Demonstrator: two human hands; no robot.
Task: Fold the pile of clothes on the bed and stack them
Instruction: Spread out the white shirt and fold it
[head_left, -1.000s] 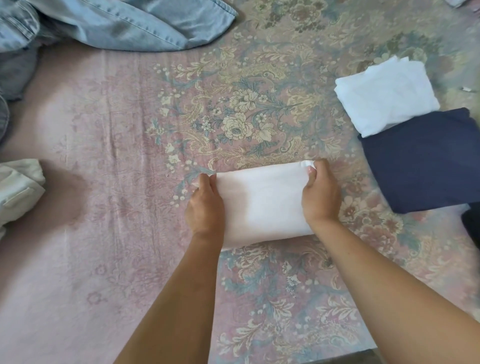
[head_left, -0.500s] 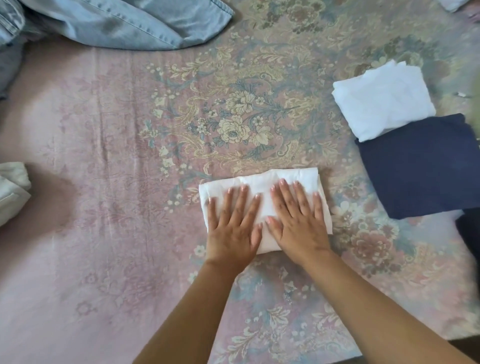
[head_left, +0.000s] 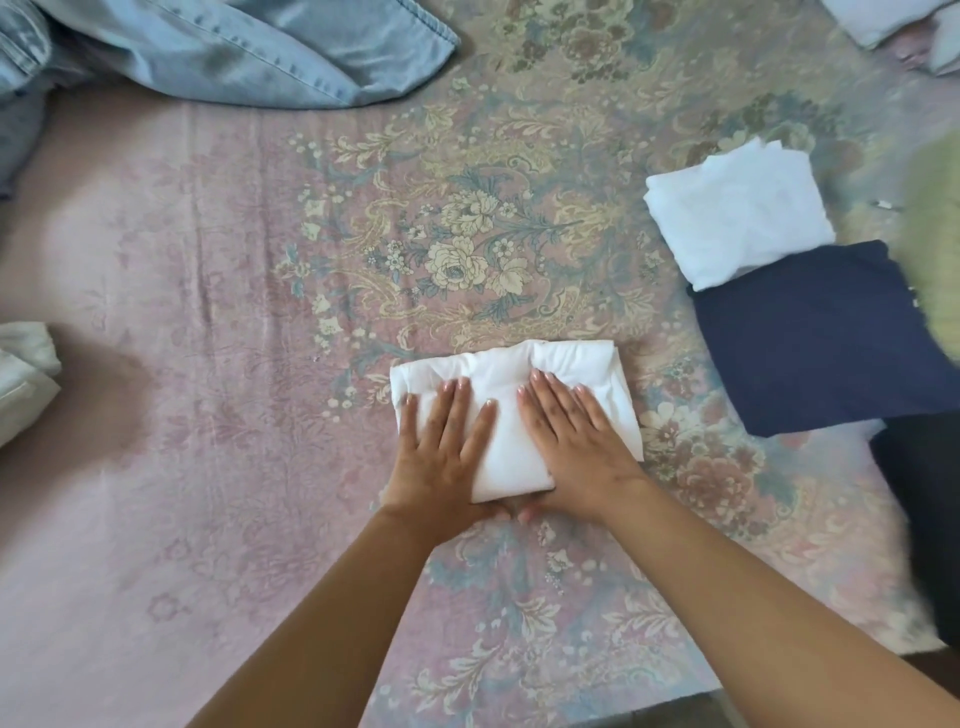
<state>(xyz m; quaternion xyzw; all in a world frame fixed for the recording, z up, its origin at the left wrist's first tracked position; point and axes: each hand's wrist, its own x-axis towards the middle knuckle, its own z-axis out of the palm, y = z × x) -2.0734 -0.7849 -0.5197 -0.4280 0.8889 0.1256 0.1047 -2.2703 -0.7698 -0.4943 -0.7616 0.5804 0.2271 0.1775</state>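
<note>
A small folded white garment (head_left: 506, 379) lies on the floral bedspread (head_left: 208, 312) in front of me. My left hand (head_left: 441, 457) presses flat on its left half with straight fingers. My right hand (head_left: 576, 447) presses flat on its right half, fingers straight too. Both thumbs sit at the garment's near edge. To the right lie a folded white piece (head_left: 737, 213) and a folded navy piece (head_left: 826, 338), the white one's near edge overlapping the navy one.
Unfolded light-blue denim (head_left: 234, 47) sprawls at the top left. A cream garment (head_left: 23, 374) pokes in at the left edge. A dark garment (head_left: 924, 509) lies at the right edge, and pale fabric (head_left: 883, 21) sits at the top right corner.
A second ago both hands gripped the white garment's sides and folded it over. They then laid flat on top and have slid toward its near edge, smoothing it.
</note>
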